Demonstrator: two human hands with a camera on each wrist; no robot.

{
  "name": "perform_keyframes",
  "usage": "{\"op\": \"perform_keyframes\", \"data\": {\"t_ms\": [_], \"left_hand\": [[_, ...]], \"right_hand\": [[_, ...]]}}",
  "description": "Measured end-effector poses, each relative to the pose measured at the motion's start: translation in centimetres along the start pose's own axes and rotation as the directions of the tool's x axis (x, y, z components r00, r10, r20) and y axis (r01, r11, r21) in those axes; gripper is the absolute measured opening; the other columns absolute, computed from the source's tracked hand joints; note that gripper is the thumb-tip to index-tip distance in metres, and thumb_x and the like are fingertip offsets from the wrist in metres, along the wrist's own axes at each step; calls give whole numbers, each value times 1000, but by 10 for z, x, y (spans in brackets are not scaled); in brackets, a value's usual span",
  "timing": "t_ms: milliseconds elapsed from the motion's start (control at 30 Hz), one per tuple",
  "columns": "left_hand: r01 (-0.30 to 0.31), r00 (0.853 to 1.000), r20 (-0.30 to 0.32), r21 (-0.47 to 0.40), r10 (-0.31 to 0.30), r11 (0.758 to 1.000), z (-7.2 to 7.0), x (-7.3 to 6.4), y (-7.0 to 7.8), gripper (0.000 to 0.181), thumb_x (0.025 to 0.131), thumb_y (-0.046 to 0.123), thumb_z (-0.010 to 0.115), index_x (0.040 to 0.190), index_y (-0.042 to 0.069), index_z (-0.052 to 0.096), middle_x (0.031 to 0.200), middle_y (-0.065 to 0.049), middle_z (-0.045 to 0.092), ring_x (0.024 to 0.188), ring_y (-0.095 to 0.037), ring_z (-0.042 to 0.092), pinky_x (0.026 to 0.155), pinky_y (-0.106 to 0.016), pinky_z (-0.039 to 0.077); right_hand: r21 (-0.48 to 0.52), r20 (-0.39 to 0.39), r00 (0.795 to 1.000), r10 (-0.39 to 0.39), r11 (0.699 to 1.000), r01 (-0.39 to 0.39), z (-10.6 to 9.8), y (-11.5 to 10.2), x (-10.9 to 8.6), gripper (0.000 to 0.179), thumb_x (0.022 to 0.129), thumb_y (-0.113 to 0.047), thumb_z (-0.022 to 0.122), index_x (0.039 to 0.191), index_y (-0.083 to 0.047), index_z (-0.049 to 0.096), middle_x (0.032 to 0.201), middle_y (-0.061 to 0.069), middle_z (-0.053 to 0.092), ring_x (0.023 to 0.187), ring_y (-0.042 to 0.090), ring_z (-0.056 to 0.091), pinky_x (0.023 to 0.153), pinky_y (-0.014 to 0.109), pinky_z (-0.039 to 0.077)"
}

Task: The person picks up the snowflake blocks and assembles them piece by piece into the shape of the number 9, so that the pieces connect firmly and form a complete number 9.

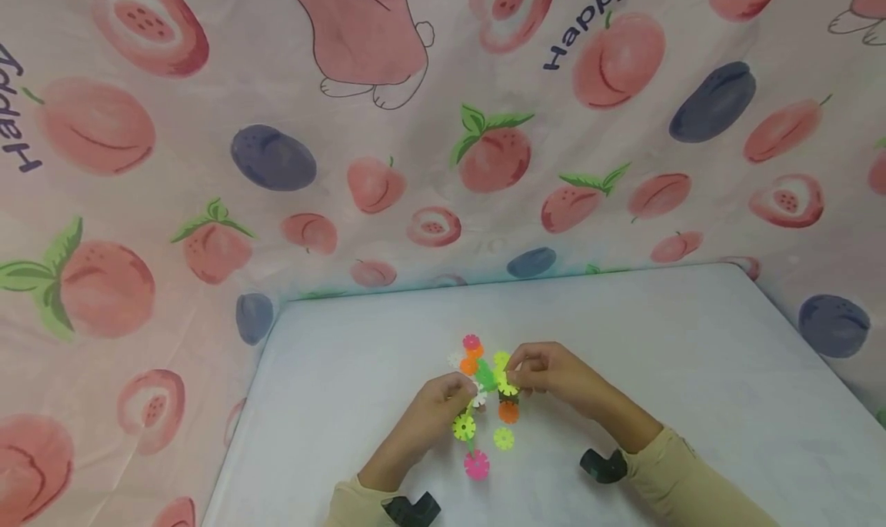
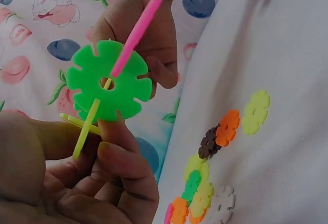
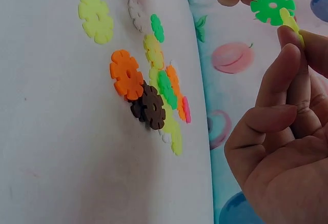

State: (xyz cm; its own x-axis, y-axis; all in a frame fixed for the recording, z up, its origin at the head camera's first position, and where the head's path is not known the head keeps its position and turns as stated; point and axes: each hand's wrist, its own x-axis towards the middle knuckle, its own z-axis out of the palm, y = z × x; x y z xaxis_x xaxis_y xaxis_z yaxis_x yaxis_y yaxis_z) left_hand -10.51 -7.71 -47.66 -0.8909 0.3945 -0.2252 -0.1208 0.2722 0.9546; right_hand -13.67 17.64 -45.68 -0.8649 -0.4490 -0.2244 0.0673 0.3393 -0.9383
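My left hand [image 1: 443, 404] pinches a small joined piece of notched plastic discs. In the left wrist view this piece has a green disc [image 2: 87, 80] with a pink disc [image 2: 138, 32] and a yellow disc [image 2: 86, 129] slotted into it. My right hand [image 1: 550, 373] pinches a bright yellow disc [image 3: 292, 21] between thumb and finger. That disc meets another green disc [image 3: 261, 8] between the hands, though whether it is fully slotted in is hard to tell. A white disc [image 1: 479, 395] shows at the left fingertips.
Loose discs lie below the hands on the white table [image 1: 332, 404]: orange [image 3: 126, 75], dark brown [image 3: 152, 108], yellow [image 3: 96, 19], white [image 3: 136, 15] and several others. A fruit-print cloth [image 1: 429, 150] hangs behind the table. Dark devices [image 1: 604, 465] sit at both wrists.
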Motion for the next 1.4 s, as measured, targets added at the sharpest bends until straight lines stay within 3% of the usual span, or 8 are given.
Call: {"op": "perform_keyframes", "data": {"t_ms": [167,367,467,600,767,967,1200,1400], "left_hand": [[5,1000,-14,35,-4,999,3,0,0,25,104,33,59,99,10,68,96,-16,68,74,-14,53,65,-27,46],[-10,999,-46,91,14,996,3,-1,2,23,103,33,60,98,12,68,89,0,67,73,-13,54,64,-26,46],[-11,998,-61,117,18,993,5,-2,4,23,102,32,61,97,11,68,87,0,66,71,-13,53,62,-26,45],[-1,997,-80,139,12,990,7,-4,5,22,102,32,62,96,11,68,87,-2,67,67,-12,52,58,-26,45],[-29,995,-88,164,44,986,9,-6,8,25,102,30,61,97,7,68,85,-2,68,63,-11,50,56,-24,44],[-50,994,-89,186,67,981,9,-6,9,24,103,29,60,96,8,68,84,-2,70,60,-9,50,55,-24,44],[-85,989,-97,215,108,973,11,-6,9,25,103,27,59,96,6,68,85,-10,72,54,-6,47,51,-22,42],[-70,990,-103,223,95,972,10,-6,10,22,103,28,59,95,10,69,83,-8,70,55,-7,47,50,-22,41]], "right_hand": [[-35,17,1000,-22,999,23,1,-2,-2,19,95,-22,72,104,-5,69,81,13,69,82,28,62,75,38,52],[-60,22,999,-45,997,46,4,0,-4,14,95,-21,71,100,-8,68,81,14,69,83,32,62,75,40,53],[-51,27,998,-61,997,62,5,2,-4,12,95,-20,71,98,-8,66,85,17,70,86,38,64,77,43,55],[-52,28,996,-83,995,84,5,3,-4,11,95,-18,70,95,-8,65,86,12,70,90,42,64,79,47,56],[-54,21,995,-95,994,96,6,1,-6,13,96,-19,70,94,-8,64,85,11,68,87,34,63,80,44,56],[-45,19,992,-124,991,125,8,0,-7,13,97,-17,69,93,-6,63,84,7,68,86,37,63,78,40,56],[-83,12,990,-138,987,138,12,3,-4,10,97,-14,67,90,-9,62,84,6,65,82,21,58,73,36,53],[-57,16,992,-128,990,129,13,3,-2,8,98,-13,66,92,-7,62,84,5,64,82,19,57,72,35,51]]}}
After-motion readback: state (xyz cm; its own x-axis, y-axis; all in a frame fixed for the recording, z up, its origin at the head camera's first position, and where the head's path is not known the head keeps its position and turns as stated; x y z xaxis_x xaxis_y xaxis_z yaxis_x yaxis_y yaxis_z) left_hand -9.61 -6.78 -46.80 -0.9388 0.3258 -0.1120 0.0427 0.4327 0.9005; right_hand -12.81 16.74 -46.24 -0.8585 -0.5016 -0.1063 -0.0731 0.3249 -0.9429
